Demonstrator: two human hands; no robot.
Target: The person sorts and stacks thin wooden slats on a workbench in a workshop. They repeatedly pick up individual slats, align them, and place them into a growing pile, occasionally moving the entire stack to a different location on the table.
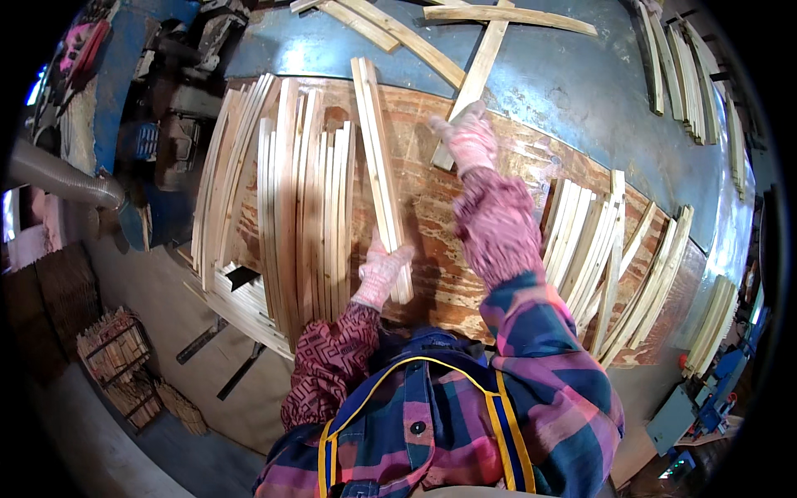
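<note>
My left hand (pixel 383 270), in a pale pink glove, is closed around the near end of a small bundle of long wooden strips (pixel 378 149). The bundle slants away from me over the brown board. My right hand (pixel 470 139), gloved the same way, is stretched forward over the near end of another wooden strip (pixel 483 70). Its thumb and fingers are spread apart; whether they touch the strip is hard to tell. That strip runs from the brown board onto the blue-grey tabletop and meets a crosswise strip (pixel 531 17) at its far end.
Upright rows of wooden strips (pixel 286 191) stand left of my left hand. More strips (pixel 585 241) lean at the right. Loose strips (pixel 398 37) cross the far tabletop (pixel 573 83). Bundled wood (pixel 116 353) sits on the floor at lower left, near a grey hose (pixel 66 178).
</note>
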